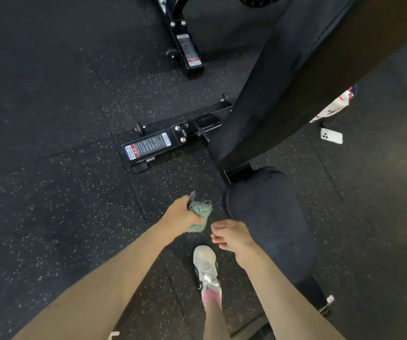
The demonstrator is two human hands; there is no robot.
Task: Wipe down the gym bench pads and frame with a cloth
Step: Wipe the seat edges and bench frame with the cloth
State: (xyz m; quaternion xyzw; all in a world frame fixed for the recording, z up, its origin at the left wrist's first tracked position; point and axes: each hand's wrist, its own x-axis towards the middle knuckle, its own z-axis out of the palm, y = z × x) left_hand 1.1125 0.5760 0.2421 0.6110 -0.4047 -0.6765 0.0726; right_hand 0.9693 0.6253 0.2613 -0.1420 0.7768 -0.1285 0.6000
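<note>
My left hand [181, 214] grips a pale green fluffy cloth [200, 215] with a dark mesh edge, held in the air just left of the bench's seat pad [268, 217]. My right hand [232, 235] hovers beside the cloth with fingers loosely curled and holds nothing, at the seat pad's left edge. The long black back pad [283, 94] slopes up to the upper right. Under it lies the black bench frame [168, 143] with a white and red label, flat on the floor.
A second black frame foot [185, 45] stands further back. A white phone [331, 136] lies on the speckled rubber floor at right, near a patterned bag [332, 106]. My grey shoe [206, 268] is planted below my hands.
</note>
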